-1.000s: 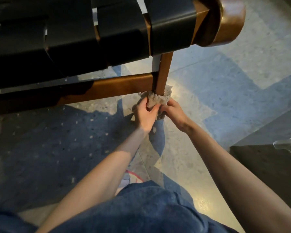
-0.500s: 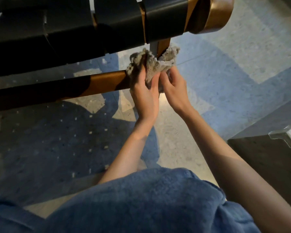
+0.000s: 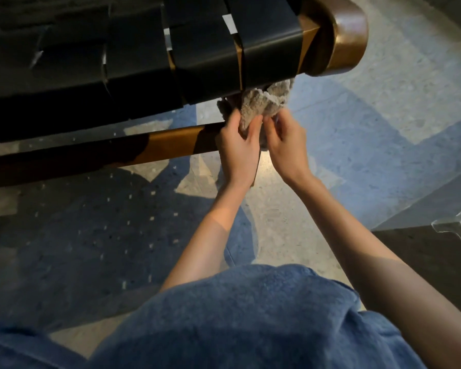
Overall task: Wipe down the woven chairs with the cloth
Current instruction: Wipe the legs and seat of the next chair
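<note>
Grey cloth (image 3: 261, 103) sits bunched under the woven chair (image 3: 197, 57) seat corner, at twelve o'clock from both hands; left hand (image 3: 237, 147) and right hand (image 3: 286, 145) each clench it, equally near; the wrapped leg, mostly hidden, likely runs twelve-to-six.

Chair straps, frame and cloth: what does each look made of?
The straps: wide black bands, smooth with a dull sheen, probably leather or a look-alike. The frame: brown wood, seemingly varnished, with a glossy highlight on the rounded corner. The cloth: grey-beige with a nubby pile, likely terry or microfibre.
</note>
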Demonstrator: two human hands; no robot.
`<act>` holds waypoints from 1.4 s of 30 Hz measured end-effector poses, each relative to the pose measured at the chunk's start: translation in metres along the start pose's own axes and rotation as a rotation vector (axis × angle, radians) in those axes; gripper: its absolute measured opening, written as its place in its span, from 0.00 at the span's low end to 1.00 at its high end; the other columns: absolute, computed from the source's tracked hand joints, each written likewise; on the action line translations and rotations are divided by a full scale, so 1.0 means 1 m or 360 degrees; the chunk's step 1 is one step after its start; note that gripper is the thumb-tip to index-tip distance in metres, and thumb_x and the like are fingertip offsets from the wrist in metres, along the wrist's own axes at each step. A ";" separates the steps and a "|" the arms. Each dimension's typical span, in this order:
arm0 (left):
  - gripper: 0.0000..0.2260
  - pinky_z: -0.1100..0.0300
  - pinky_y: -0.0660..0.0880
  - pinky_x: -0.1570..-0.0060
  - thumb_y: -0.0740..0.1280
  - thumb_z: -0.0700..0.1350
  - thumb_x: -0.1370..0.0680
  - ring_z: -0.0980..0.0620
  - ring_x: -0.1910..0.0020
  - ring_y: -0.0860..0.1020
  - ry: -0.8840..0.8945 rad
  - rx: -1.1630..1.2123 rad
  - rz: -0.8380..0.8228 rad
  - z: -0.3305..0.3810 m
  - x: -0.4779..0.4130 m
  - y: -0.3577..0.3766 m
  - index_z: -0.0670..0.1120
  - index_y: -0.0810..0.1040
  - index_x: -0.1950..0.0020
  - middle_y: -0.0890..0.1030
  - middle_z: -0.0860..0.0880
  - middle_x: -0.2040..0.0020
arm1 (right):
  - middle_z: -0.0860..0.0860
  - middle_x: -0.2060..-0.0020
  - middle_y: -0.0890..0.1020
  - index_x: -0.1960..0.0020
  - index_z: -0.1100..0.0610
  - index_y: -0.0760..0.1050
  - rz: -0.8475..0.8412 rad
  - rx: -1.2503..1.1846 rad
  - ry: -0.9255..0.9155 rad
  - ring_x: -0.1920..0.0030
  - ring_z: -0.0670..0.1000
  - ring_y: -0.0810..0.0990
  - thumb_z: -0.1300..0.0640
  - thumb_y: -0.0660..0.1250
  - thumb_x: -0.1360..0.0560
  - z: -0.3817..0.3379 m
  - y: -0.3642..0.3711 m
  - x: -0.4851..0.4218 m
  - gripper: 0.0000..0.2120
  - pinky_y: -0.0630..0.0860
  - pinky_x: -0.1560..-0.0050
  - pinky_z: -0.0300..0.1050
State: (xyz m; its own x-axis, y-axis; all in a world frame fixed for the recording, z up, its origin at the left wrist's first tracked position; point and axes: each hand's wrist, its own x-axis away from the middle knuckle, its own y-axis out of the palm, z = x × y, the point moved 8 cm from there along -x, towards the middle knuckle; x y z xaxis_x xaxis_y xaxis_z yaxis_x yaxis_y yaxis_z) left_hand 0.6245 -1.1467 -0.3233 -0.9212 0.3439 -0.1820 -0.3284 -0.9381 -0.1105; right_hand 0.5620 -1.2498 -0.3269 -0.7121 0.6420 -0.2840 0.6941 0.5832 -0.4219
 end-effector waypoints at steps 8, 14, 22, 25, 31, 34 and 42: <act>0.08 0.66 0.76 0.56 0.68 0.39 0.24 0.60 0.55 0.81 0.0086 0.0065 0.0069 0.001 -0.001 -0.011 0.41 0.79 0.46 0.81 0.55 0.57 | 0.37 0.51 0.79 0.40 0.56 0.76 0.0344 -0.0019 -0.0135 0.49 0.40 0.79 0.59 0.66 0.23 -0.016 -0.014 0.002 0.13 0.79 0.51 0.41; 0.10 0.66 0.75 0.50 0.69 0.38 0.25 0.63 0.52 0.79 -0.0251 0.0002 -0.0366 -0.025 0.003 -0.031 0.48 0.77 0.46 0.81 0.56 0.53 | 0.46 0.56 0.79 0.48 0.46 0.73 0.0200 -0.0065 -0.0081 0.58 0.45 0.78 0.55 0.70 0.26 -0.005 -0.004 0.039 0.11 0.79 0.62 0.42; 0.19 0.62 0.67 0.40 0.64 0.44 0.21 0.46 0.35 0.72 -0.0597 -0.0929 -0.0809 -0.014 -0.010 -0.139 0.43 0.69 0.31 0.74 0.44 0.35 | 0.35 0.58 0.77 0.52 0.41 0.70 -0.0505 -0.0274 -0.0199 0.57 0.39 0.79 0.55 0.70 0.25 -0.076 0.091 0.054 0.12 0.73 0.64 0.28; 0.22 0.59 0.64 0.35 0.61 0.47 0.20 0.45 0.32 0.68 -0.0759 -0.1295 -0.0868 -0.013 -0.003 -0.203 0.44 0.62 0.27 0.68 0.43 0.29 | 0.37 0.62 0.78 0.53 0.40 0.70 -0.0707 -0.0398 -0.0062 0.60 0.36 0.79 0.54 0.70 0.26 -0.104 0.141 0.068 0.11 0.70 0.66 0.24; 0.19 0.64 0.66 0.43 0.62 0.47 0.20 0.45 0.38 0.73 -0.1048 -0.1557 -0.0982 0.012 0.016 -0.317 0.40 0.67 0.32 0.73 0.41 0.35 | 0.35 0.61 0.75 0.44 0.46 0.73 -0.1206 -0.0366 0.0000 0.60 0.32 0.76 0.45 0.70 0.28 -0.151 0.235 0.106 0.14 0.74 0.62 0.26; 0.08 0.60 0.72 0.53 0.62 0.46 0.20 0.48 0.53 0.77 -0.1184 -0.1517 -0.0916 0.012 0.031 -0.362 0.41 0.72 0.46 0.77 0.43 0.49 | 0.34 0.59 0.76 0.46 0.42 0.71 -0.1433 -0.0542 -0.0044 0.57 0.31 0.76 0.47 0.71 0.28 -0.178 0.265 0.126 0.14 0.71 0.61 0.24; 0.11 0.63 0.72 0.47 0.62 0.43 0.20 0.53 0.46 0.75 -0.1362 -0.1114 -0.0311 -0.019 0.092 -0.459 0.43 0.71 0.38 0.77 0.49 0.44 | 0.41 0.61 0.80 0.51 0.47 0.74 -0.1826 -0.0604 -0.0084 0.59 0.35 0.78 0.54 0.72 0.28 -0.215 0.360 0.183 0.08 0.72 0.60 0.28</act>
State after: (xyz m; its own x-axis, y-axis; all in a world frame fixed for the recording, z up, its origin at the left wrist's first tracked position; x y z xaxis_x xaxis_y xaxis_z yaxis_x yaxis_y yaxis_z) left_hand 0.6948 -0.6836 -0.3073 -0.7951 0.0876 0.6001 -0.5415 -0.5481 -0.6375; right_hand 0.7041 -0.8155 -0.3455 -0.9313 -0.3606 0.0514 -0.3639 0.9150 -0.1743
